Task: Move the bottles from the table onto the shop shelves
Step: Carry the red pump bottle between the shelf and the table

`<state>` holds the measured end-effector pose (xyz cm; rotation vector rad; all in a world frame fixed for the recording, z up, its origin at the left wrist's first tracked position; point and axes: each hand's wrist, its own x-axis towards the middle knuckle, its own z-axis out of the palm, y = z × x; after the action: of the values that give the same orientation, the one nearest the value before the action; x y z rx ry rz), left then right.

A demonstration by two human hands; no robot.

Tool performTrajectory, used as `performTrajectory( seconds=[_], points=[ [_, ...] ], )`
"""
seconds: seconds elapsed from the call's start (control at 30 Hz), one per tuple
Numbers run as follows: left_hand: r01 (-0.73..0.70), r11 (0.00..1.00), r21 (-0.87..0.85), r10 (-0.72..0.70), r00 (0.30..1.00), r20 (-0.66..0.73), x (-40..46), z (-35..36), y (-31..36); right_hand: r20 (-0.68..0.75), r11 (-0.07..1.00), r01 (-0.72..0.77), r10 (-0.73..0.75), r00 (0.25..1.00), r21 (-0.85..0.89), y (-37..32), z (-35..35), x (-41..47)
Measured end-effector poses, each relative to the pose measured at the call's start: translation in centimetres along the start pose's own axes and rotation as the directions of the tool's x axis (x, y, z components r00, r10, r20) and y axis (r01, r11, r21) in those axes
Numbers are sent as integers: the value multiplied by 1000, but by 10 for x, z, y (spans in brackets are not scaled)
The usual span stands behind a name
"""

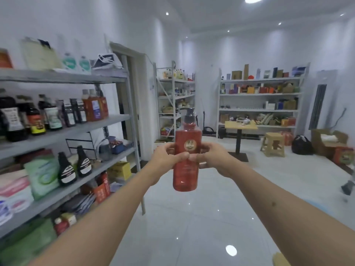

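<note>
A tall red pump bottle [186, 175] with a dark pump head and a round gold label stands upright in mid-air in front of me. My left hand [169, 157] grips its left side and my right hand [212, 156] grips its right side, thumbs meeting across the front below the label. The grey shop shelves [76, 129] run along my left, an arm's length from the bottle. Their middle tier holds several dark and orange bottles [94, 108]. Two dark bottles [75, 166] stand on the tier below.
A glossy white tiled floor [192, 217] stretches ahead. Farther back stand a small wooden table [240, 125], a plastic stool [272, 144], a black bag [301, 145] and cardboard boxes [328, 143]. More stocked shelves [259, 95] line the far wall, and a doorway opens behind the left shelves.
</note>
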<state>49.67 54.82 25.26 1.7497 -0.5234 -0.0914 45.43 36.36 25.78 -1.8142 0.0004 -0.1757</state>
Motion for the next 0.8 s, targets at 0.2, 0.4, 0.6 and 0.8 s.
performTrajectory(
  seconds=[0.2,0.4,0.6,0.8],
  points=[
    [-43,999,-3,42,987,-157,-31,-104,13,122,995,91,-95,988,38,-50,91,24],
    [-64,998,11,64,963,-264,-45,-171,29,218,982,124,-153,964,140,-86,147,46],
    [-43,999,13,45,927,-371,-34,-213,27,251,966,136,-191,949,221,-100,188,83],
    [-28,999,36,41,894,-445,-7,-238,27,293,963,156,-218,931,219,-114,206,131]
  ],
)
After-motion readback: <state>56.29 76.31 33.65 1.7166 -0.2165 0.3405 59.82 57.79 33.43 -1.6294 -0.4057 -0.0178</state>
